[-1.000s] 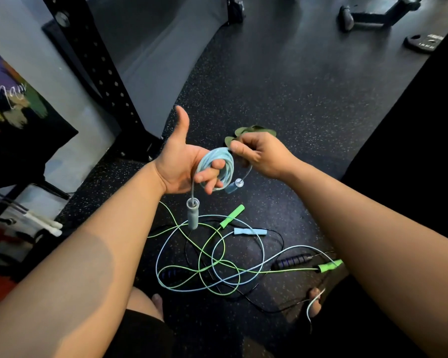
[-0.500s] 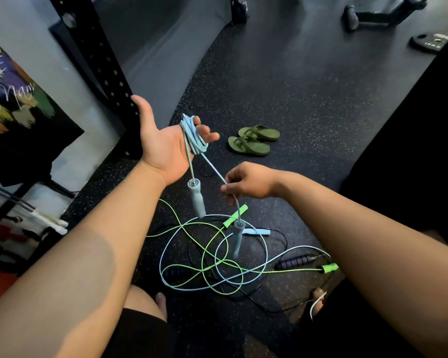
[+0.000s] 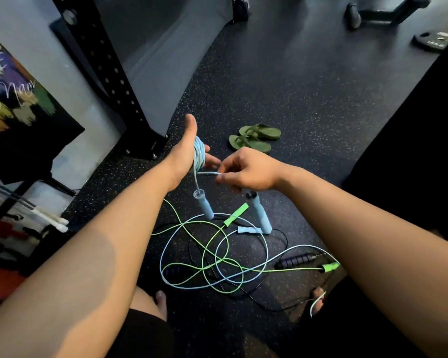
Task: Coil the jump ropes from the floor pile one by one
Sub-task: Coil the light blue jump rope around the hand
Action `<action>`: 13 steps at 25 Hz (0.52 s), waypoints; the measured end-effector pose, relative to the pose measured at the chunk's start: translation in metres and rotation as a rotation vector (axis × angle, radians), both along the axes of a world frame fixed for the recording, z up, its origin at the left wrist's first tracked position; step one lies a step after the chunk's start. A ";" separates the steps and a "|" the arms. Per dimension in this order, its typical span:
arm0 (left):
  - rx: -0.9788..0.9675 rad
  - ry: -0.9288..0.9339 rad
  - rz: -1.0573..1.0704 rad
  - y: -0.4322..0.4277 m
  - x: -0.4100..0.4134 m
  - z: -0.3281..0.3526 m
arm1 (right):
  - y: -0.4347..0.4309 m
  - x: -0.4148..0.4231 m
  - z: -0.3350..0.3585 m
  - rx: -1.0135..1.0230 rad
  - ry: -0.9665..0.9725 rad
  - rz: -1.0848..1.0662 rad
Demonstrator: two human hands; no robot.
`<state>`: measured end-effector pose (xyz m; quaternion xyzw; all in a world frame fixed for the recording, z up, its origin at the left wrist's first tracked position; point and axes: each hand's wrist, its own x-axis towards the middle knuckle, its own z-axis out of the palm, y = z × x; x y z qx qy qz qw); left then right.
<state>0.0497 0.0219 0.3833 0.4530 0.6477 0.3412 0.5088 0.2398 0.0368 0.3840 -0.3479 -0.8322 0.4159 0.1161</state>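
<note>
The right hand (image 3: 246,173) has come up from above the floor pile (image 3: 204,257) and is now just beside the left hand (image 3: 185,153). The second handle (image 3: 260,215) of the light blue jump rope (image 3: 199,154) has risen with it. The left hand has turned, so its thumb points up. Its fingers reach out almost straight, and the rope is wound around them in a tight coil. The right hand pinches the free strand between thumb and fingertips, close to the coil. The first handle (image 3: 203,204) hangs under the left hand. On the dark floor (image 3: 308,99) the pile has green, pale blue and black ropes tangled together. Green sandals (image 3: 254,138) lie beyond the hands.
</note>
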 end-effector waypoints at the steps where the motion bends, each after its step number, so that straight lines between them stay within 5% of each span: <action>1: -0.043 0.041 -0.051 -0.001 0.000 -0.001 | 0.000 0.000 0.001 0.126 -0.010 0.000; 5: -0.229 0.125 -0.372 -0.008 0.003 -0.001 | 0.006 0.005 0.003 0.434 0.050 0.030; 13: -0.355 -0.212 -0.601 -0.018 0.005 0.018 | 0.016 0.016 0.004 0.237 0.206 -0.100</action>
